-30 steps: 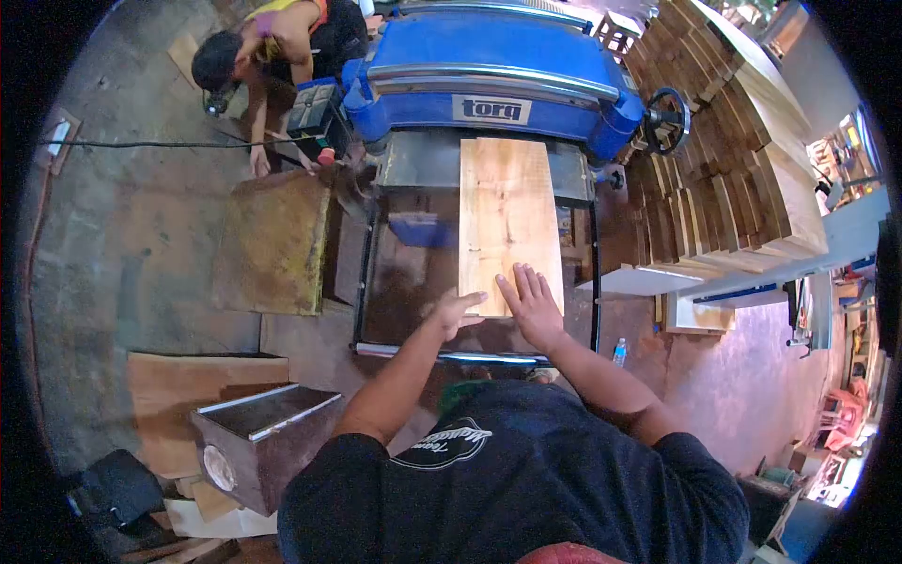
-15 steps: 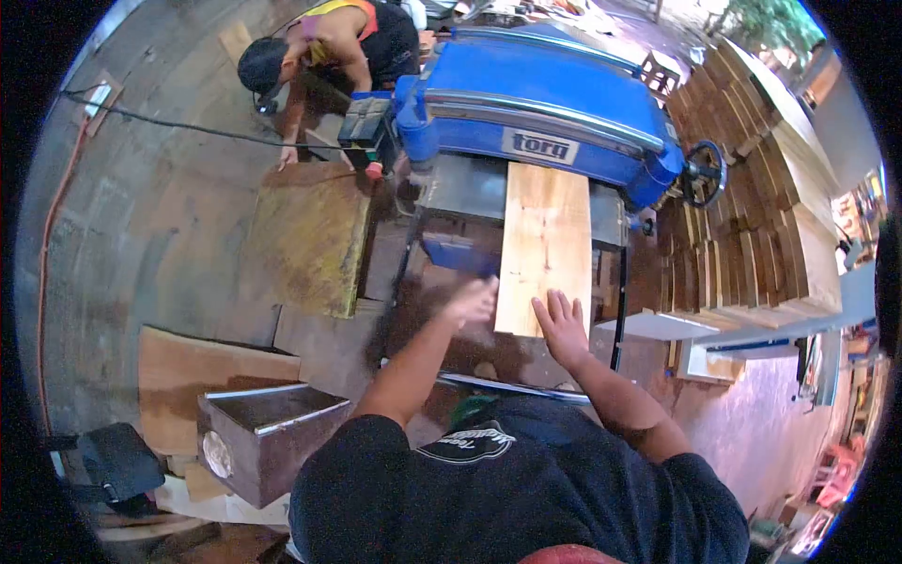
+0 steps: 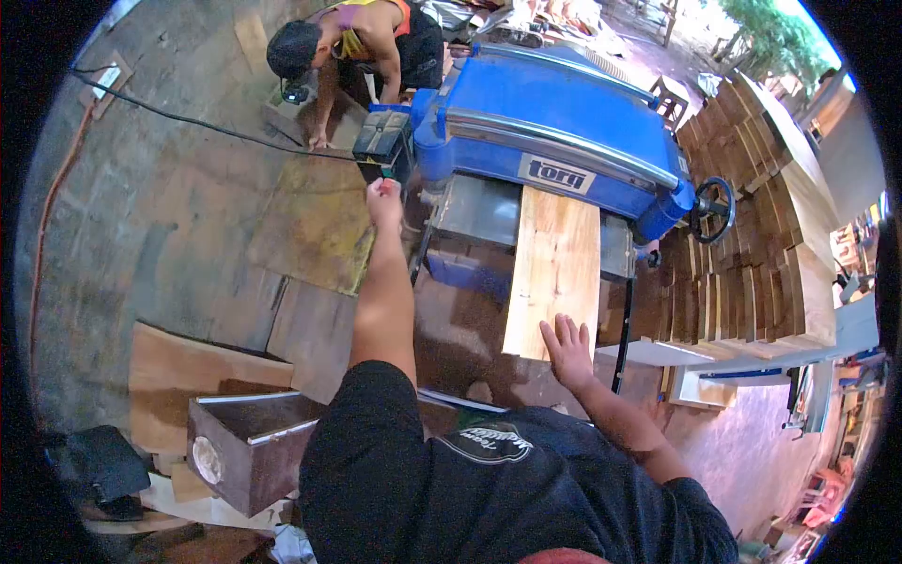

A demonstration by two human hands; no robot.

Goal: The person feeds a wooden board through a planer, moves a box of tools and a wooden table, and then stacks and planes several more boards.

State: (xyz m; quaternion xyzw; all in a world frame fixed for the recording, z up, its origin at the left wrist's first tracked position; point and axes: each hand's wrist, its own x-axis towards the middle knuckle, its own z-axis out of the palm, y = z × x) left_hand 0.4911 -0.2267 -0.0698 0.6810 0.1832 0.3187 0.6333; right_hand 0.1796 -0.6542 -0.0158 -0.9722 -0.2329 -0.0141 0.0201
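Centrally, the near end of a board (image 3: 552,268) is touched by the spread, open fingers of the right hand (image 3: 568,352). The left hand (image 3: 383,199) is narrowed, its fingers bunched at a red button (image 3: 387,185) below a control box (image 3: 381,139); whether it is gripped or pressed cannot be told. The board is seen as pale, flat and rectangular, marked by lengthwise grain and small dark flecks, its far end hidden beneath the front of a blue machine (image 3: 564,103). Counted are one board under the hands, one machine, one handwheel (image 3: 714,210) at right and, at upper left, one stooping person (image 3: 374,33). One brown box (image 3: 252,451) is shown at lower left; the stacked planks (image 3: 752,226) at right overlap too much for counting.
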